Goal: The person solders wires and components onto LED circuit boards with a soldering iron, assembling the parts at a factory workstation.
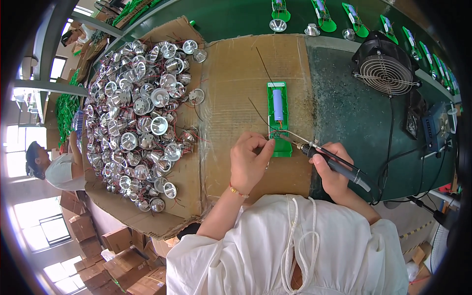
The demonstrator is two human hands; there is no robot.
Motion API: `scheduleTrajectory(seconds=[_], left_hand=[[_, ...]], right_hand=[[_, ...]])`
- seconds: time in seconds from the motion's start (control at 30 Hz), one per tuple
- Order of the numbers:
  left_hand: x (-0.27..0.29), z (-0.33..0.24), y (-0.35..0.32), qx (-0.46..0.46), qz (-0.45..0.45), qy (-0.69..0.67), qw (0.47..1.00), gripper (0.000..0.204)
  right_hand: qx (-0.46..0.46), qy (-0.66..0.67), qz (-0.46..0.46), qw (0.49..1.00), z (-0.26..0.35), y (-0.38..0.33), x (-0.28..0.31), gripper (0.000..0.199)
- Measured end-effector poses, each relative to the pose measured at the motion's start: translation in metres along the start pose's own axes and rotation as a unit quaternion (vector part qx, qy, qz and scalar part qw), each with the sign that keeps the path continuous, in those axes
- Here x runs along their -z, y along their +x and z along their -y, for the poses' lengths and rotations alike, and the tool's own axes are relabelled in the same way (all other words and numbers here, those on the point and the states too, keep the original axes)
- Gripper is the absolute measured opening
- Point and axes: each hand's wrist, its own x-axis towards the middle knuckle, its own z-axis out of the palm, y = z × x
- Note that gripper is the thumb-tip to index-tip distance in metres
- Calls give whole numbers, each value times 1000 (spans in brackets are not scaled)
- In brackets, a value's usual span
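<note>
A green plastic housing (282, 150) lies on the cardboard in front of me, holding a purple cylindrical battery (278, 104) and a small circuit board near its lower half. My left hand (248, 160) is closed in a pinch at the left edge of that board; what the fingertips grip is too small to make out. Thin dark wires stretch up and left from there. In my right hand (334, 169) is a soldering iron (358, 182) with a thin curved tube along it. Its tip points left, at the board beside my left fingertips.
Left, a cardboard tray (191, 172) holds a heap of shiny reflector cups (140, 105) with wires. A black fan (386, 73) and a blue box-shaped unit (432, 129) stand at right. Several green housings (355, 20) line the far side. A co-worker (59, 167) sits at far left.
</note>
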Motion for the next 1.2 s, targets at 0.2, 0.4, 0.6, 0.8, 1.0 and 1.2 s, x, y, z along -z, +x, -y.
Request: scheduleTrajectory(seconds=[0.2,0.4,0.6,0.8,1.0,1.2], left_hand=[[1,1,1,13,12,-9,1000,15],[1,3,1,18,7,-5,1000,16],[1,1,2,31,16,-7,999,16],[1,1,2,21,11,-4,1000,15],[-2,-8,1,0,0,10,1000,14],[-7,-8,-1,-44,-23,66,997,12]], right_hand=[[18,-3,3,1000,-1,1,1,13],[26,15,-15,999,-2,-1,2,15],[18,81,-62,995,6,-5,9,13],[28,64,-55,996,2,-6,12,12],[44,24,-18,999,-1,-6,11,12],[22,14,2,1000,0,-5,9,12]])
